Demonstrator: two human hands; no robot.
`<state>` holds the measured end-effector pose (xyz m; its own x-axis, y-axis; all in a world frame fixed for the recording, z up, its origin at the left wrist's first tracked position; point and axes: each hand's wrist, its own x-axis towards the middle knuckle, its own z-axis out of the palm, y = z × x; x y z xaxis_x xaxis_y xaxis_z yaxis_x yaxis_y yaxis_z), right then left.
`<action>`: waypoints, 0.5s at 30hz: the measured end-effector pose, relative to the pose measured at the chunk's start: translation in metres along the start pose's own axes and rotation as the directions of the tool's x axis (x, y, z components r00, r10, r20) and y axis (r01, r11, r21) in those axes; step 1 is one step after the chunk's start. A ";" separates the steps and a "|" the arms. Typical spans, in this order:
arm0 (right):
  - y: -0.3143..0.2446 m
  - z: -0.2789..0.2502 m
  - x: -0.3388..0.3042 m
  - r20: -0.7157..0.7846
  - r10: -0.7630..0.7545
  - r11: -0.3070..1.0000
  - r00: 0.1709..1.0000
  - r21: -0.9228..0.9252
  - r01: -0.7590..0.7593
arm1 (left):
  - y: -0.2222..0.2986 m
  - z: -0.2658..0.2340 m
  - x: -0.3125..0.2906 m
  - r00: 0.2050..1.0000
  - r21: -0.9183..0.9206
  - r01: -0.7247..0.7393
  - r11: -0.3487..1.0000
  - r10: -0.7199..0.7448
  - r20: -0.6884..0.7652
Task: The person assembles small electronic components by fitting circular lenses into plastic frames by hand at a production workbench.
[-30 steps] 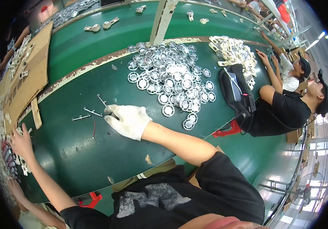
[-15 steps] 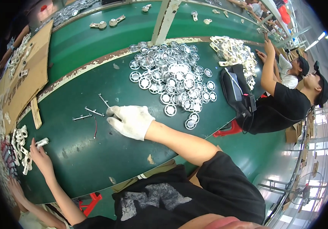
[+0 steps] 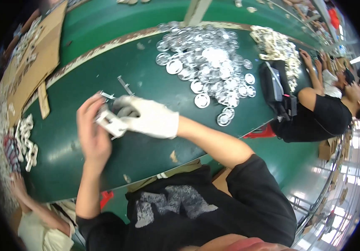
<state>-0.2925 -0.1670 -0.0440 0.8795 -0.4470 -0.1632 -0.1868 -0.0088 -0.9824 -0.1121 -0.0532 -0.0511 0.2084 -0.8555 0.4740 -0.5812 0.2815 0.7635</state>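
My bare left hand (image 3: 93, 133) is raised over the left half of the green table, its fingers wrapped round a small white moulded part (image 3: 114, 125). My right hand (image 3: 150, 118), in a white glove with greyed fingertips, meets the part's right end with curled fingers and thumb. Whether it also pinches something small there cannot be seen. Just beyond my hands, a thin metal rod (image 3: 125, 85) with small crosspieces lies on the table. A second rod (image 3: 108, 96) shows beside my left fingertips, partly covered.
A large heap of silvery spoked discs (image 3: 205, 62) lies beyond my right arm. Cream parts (image 3: 278, 50) and a black bag (image 3: 274, 90) lie farther right. More white parts (image 3: 27, 142) sit at the left edge near cardboard (image 3: 42, 54). A co-worker (image 3: 322, 113) sits at right.
My left hand has come from the white parts at the left edge to the middle, carrying a white part. My gloved right hand has turned to meet it. The view has shifted slightly.
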 end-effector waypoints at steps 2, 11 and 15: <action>0.008 0.013 0.000 -0.178 -0.123 0.977 0.976 0.151 0.151 | 0.011 0.028 0.014 0.995 -0.108 -0.087 0.990 0.090 0.032; 0.027 -0.023 0.018 -0.648 0.070 0.797 0.758 0.493 0.348 | -0.015 0.075 0.070 0.985 -0.503 0.043 0.863 -0.122 -0.125; 0.001 -0.048 0.007 -0.788 0.015 0.828 0.616 0.355 0.434 | -0.059 0.047 0.108 0.981 0.552 -0.186 0.812 0.183 0.062</action>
<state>-0.3079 -0.2133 -0.0412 0.1941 -0.9800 -0.0432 0.3823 0.1161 -0.9167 -0.0923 -0.1825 -0.0655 0.0492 -0.8151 0.5773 -0.9456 0.1480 0.2896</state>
